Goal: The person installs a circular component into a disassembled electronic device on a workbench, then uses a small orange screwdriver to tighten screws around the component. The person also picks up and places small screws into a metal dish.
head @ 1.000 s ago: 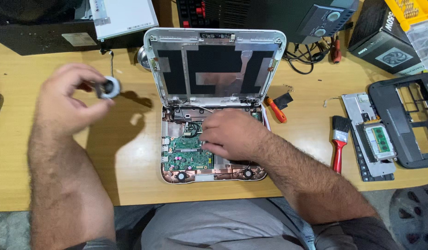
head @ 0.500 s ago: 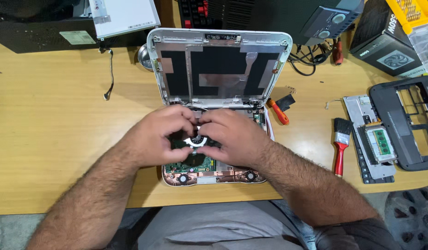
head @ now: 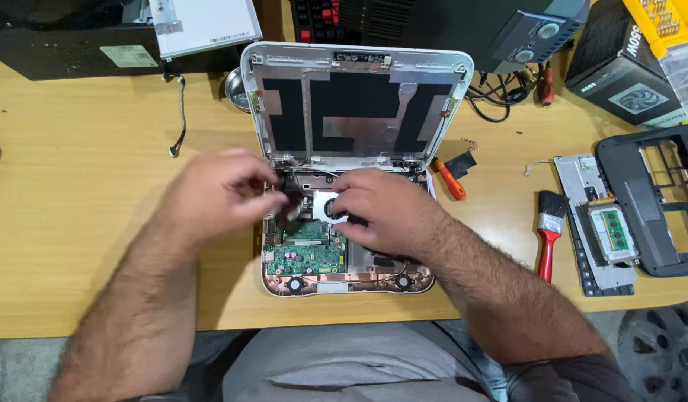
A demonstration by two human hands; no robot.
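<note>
An opened small white laptop lies in front of me, its lid [head: 359, 112] upright and its base showing a green circuit board [head: 306, 257]. My left hand [head: 217, 197], blurred by motion, pinches a dark piece [head: 290, 202] at the upper left of the base. My right hand [head: 388, 208] rests over the middle of the base. Its thumb and fingers grip a small silver round fan [head: 324, 205], which sits between the two hands just below the hinge. The hands hide the fan's edges.
On the wooden table [head: 83, 223] to the right lie an orange screwdriver [head: 449, 179], a red-handled brush [head: 548, 231], a metal plate with a green memory module [head: 612, 231] and a black plastic frame [head: 649, 201]. A metal bowl [head: 236, 89] and boxes stand at the back.
My left hand came down from the raised left side with the small round fan and moved to the laptop base. Both hands now meet over the base near the hinge.
</note>
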